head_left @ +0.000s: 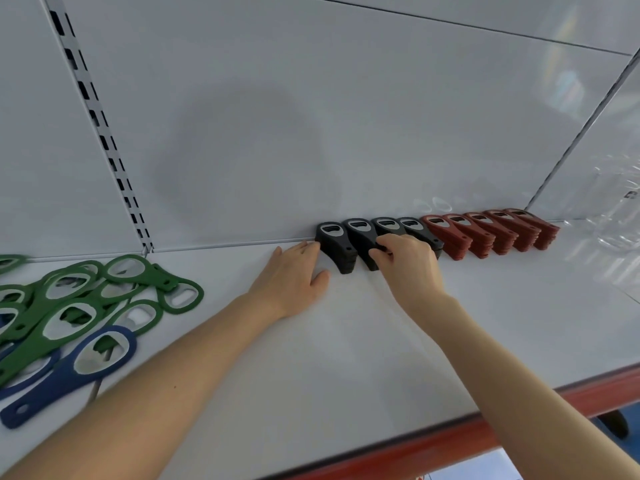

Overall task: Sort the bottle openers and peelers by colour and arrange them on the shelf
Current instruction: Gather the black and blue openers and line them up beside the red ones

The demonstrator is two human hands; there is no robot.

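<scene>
The black bottle openers stand in four small stacks along the back of the shelf, side by side against the white back panel. The right hand grips the second stack from the left, its fingers curled over the top of that stack. The left hand lies flat on the shelf with straight fingers, and its fingertips touch the leftmost black stack. The two hands are near each other but do not touch.

Just to the right of the black stacks, the red bottle openers continue the same row in five stacks. Beyond them, at the right end of the shelf, sit some clear plastic things too blurred to make out.

Well apart to the left, green bottle openers lie in a loose, overlapping pile. A blue bottle opener lies at the near edge of that pile. A slotted metal upright runs up the back panel behind the pile.
</scene>
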